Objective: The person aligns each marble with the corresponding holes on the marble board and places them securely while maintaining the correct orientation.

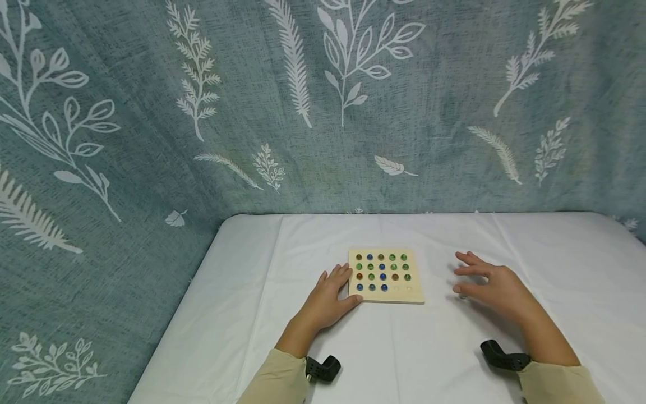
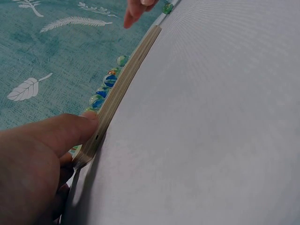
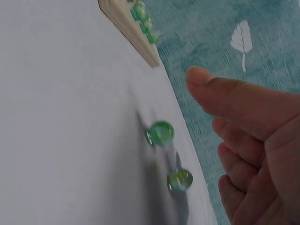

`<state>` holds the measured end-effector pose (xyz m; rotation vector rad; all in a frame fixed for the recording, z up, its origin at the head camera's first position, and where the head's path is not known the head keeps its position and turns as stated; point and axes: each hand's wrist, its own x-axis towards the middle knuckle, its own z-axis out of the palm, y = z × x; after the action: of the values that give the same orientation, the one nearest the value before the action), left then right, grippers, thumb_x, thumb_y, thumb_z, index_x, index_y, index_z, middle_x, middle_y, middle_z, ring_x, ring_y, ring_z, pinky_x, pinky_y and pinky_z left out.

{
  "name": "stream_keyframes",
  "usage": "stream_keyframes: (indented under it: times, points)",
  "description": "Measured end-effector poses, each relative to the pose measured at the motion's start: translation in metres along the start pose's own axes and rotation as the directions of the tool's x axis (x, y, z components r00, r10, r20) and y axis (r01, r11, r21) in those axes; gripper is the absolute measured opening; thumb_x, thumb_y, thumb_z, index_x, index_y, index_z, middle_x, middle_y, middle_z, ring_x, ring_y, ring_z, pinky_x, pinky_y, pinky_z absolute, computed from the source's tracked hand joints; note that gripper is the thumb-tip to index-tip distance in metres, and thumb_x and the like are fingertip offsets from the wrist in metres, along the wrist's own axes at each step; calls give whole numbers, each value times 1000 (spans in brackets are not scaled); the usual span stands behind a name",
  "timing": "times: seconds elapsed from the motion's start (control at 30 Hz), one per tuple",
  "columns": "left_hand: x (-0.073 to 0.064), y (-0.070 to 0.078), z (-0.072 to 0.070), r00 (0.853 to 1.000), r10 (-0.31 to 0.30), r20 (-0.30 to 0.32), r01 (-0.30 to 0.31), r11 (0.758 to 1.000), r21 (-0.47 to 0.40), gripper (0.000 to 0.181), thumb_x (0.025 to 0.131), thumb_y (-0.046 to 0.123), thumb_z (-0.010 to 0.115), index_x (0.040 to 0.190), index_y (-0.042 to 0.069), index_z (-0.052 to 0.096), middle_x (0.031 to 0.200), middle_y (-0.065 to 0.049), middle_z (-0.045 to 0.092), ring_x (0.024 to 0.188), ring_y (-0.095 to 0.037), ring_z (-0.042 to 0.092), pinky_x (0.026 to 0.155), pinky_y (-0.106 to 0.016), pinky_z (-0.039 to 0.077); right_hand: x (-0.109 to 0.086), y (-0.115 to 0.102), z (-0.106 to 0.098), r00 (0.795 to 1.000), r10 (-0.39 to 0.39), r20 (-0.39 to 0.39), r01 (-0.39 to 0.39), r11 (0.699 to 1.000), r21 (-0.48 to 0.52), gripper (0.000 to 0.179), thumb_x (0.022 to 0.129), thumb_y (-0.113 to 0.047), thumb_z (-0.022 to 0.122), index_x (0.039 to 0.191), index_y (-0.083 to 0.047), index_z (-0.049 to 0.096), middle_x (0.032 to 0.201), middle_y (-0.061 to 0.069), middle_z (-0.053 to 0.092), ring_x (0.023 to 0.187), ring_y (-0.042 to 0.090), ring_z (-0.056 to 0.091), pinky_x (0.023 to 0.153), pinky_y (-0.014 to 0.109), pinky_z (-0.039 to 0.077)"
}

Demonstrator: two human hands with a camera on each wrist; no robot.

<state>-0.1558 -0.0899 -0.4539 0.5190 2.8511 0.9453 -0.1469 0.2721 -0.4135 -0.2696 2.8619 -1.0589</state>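
A pale wooden board (image 1: 388,296) lies flat on the table, with rows of green, blue and amber glass marbles (image 1: 382,267) in its hollows. Two bare hollows show at its near right corner. My left hand (image 1: 327,300) holds the board at its near left corner, thumb (image 2: 77,131) against the near edge and fingers along the left side. To the right of the board, my right hand (image 1: 499,286) hovers with fingers spread and nothing between them. In the right wrist view, a green marble (image 3: 161,133) and a yellow-green marble (image 3: 180,180) lie on the cloth beside that hand.
A white cloth (image 1: 434,353) with faint creases covers the table. Behind it and to the left hangs a teal curtain (image 1: 237,112) with white leaf patterns. Both wrists carry black camera mounts (image 1: 325,369), close above the cloth.
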Motion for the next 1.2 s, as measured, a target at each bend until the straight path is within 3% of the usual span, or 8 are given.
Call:
stream_keyframes:
  times: [0.33,0.57,1.2]
  points:
    - [0,-2,3,1000,3,1,-3,1000,-3,72,93,45,64,154,16,36,160,3,30,151,-16,21,126,-41,12,-5,23,-5,999,3,44,-4,1000,24,68,79,-44,80,129,-1,64,157,21,31,145,50,20,107,74,23]
    - [0,-3,3,1000,6,-1,-6,1000,0,72,93,45,64,154,17,36,160,3,31,151,-16,21,126,-41,12,-7,31,-2,999,5,53,-7,999,53,68,75,-45,82,125,-1,66,158,18,31,146,48,17,111,71,20]
    - [0,-2,2,1000,-2,10,2,1000,-7,73,94,46,63,154,17,35,161,3,29,151,-16,20,126,-41,12,-8,37,6,998,-35,49,30,995,97,52,81,-37,79,119,-2,71,157,18,33,148,46,13,113,72,16]
